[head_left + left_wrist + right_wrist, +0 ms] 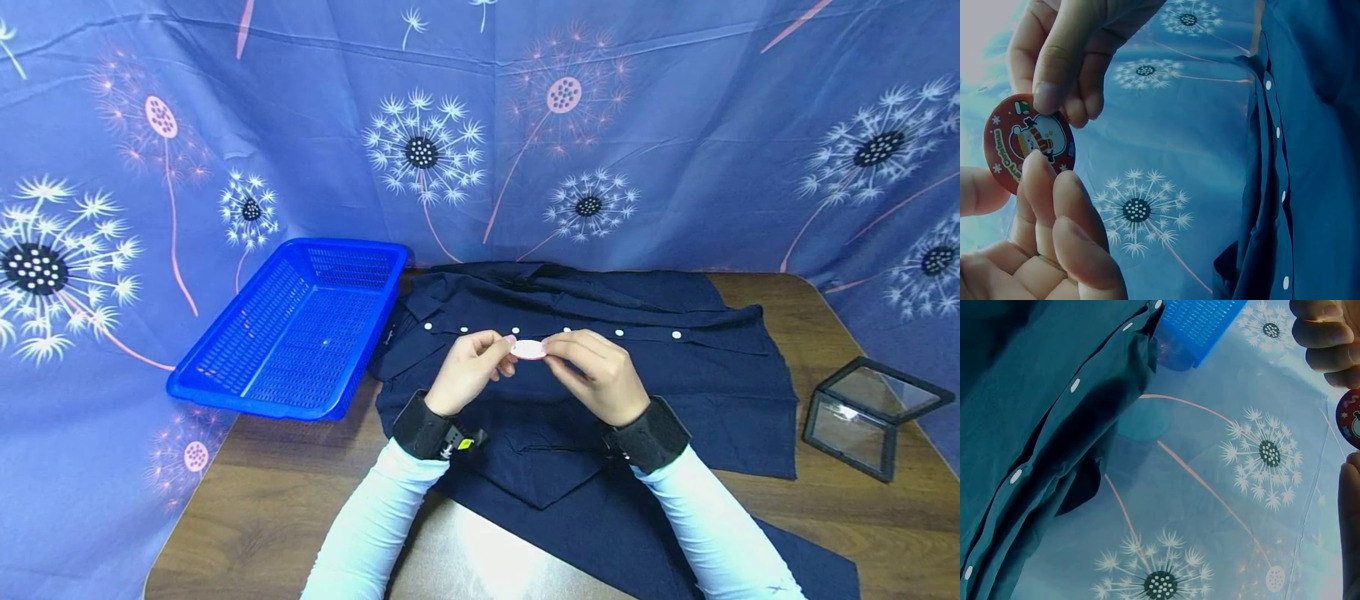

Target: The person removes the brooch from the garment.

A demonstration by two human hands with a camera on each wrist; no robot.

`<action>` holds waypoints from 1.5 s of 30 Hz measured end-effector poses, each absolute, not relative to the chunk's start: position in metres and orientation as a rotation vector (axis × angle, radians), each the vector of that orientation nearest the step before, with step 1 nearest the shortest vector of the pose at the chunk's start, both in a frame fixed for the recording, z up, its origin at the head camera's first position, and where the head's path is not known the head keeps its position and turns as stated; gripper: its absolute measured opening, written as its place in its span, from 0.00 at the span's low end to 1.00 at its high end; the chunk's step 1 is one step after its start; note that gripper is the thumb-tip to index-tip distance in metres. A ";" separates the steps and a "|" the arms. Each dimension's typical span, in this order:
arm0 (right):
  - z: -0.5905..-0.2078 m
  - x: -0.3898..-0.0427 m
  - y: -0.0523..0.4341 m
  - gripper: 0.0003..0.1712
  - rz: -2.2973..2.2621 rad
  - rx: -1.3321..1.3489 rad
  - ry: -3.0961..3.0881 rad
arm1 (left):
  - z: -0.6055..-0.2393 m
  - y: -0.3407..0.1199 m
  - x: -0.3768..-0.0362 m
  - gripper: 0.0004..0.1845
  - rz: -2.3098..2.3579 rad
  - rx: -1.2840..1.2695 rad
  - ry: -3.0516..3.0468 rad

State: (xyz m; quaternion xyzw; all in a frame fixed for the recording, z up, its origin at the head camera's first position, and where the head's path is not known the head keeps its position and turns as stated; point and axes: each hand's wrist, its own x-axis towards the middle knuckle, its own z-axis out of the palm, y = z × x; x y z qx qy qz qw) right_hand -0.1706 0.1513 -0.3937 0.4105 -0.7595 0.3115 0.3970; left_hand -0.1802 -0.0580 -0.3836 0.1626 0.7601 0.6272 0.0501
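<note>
Over the dark navy shirt (592, 408), both hands hold a small round disc (528, 349) between them. Its red face (1029, 134) carries a snowman and Christmas lettering in the left wrist view; from the head its pale side shows. I cannot tell whether it is a sticker or a badge. The left hand (467, 371) pinches one edge with thumb and fingertips, and the right hand (600, 375) pinches the opposite edge. White buttons (567, 330) run along the shirt's front, just beyond the hands. The shirt lies spread on the table.
A blue mesh basket (285, 333) sits at the left, against the shirt's collar end. To the right, an unfolded black-framed case with clear panels (851, 432) lies on the wooden table (285, 492). Behind hangs a blue dandelion-print cloth (495, 117).
</note>
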 end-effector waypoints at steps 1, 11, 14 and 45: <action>-0.394 -0.171 0.151 0.11 0.794 1.036 -1.922 | -0.384 -0.058 -0.180 0.16 1.903 0.499 2.320; -0.395 -0.172 0.155 0.07 0.826 0.984 -1.935 | -0.387 -0.060 -0.179 0.17 1.865 0.563 2.347; -0.393 -0.171 0.157 0.05 0.849 0.964 -1.936 | -0.389 -0.063 -0.179 0.16 1.845 0.610 2.357; -0.403 -0.164 0.218 0.14 1.332 0.563 -1.927 | -0.413 -0.095 -0.171 0.25 1.234 0.777 2.991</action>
